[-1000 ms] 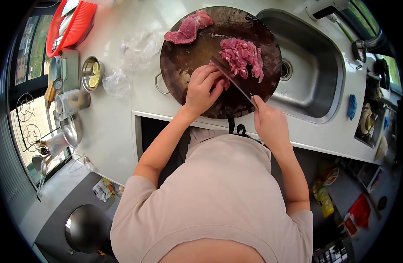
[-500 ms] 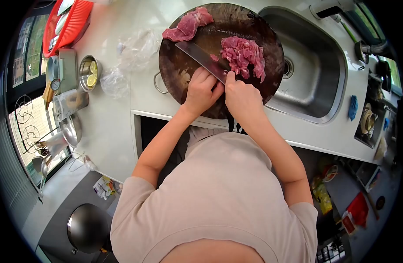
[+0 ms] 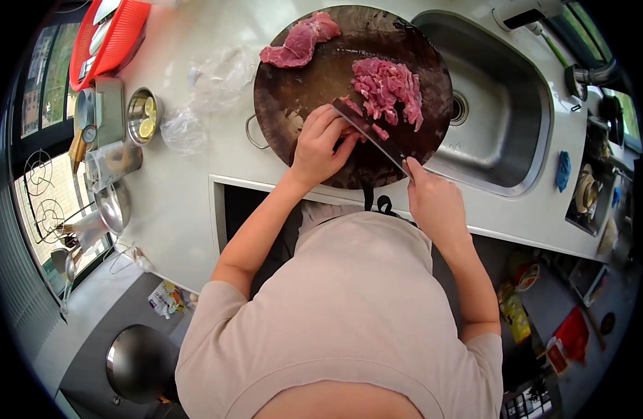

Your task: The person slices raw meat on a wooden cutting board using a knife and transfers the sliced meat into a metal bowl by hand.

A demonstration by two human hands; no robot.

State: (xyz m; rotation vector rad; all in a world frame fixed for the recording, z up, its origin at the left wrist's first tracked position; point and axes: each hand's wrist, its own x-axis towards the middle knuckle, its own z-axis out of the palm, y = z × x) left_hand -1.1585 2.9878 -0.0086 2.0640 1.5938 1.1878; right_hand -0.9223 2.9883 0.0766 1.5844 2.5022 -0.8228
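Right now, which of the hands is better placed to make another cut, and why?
Right, most likely: the right hand holds the knife, its blade angled over the board. The left hand is busy steadying meat beside the blade.

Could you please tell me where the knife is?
In the head view, the knife is in the right hand, its blade over the round board, beside the left hand.

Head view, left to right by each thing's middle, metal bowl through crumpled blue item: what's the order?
Metal bowl → plastic bag → left hand → knife → right hand → sink → crumpled blue item. Board and meat left out: they overlap the hands and knife.
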